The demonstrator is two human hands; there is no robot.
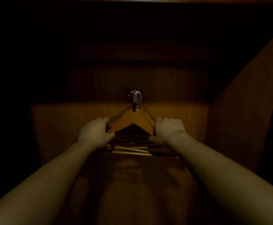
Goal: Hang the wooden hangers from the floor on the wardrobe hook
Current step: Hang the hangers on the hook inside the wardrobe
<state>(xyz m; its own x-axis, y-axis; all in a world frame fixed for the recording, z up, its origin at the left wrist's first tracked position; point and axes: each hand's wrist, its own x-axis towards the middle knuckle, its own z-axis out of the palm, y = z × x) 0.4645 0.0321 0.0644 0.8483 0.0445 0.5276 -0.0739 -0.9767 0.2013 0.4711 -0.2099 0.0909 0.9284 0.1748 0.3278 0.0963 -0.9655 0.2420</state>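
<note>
At the far wall of the dim wardrobe, a small metal hook (135, 96) is fixed to the wooden back panel (173, 88), and several wire loops hang over it. Below them a bunch of wooden hangers (131, 121) hangs from the hook, stacked one behind another so their sloped shoulders form a single orange peak. How many there are is hard to count in this light; perhaps four or five.

Both bare arms reach forward from the near edge. The left hand (94, 132) is closed around the left ends of the hangers, fingers curled over the top and thumb underneath. The right hand (168, 130) grips the right ends in the same way, knuckles toward the camera, thumb low at the lower bars.

Beneath the hands, the pale horizontal bars (129, 151) of the hangers show as a loose fan of thin light strips, some crossing each other. A wooden side panel (246, 103) of the wardrobe rises on the right, half lit. The left side and the upper part of the wardrobe lie in deep shadow.
</note>
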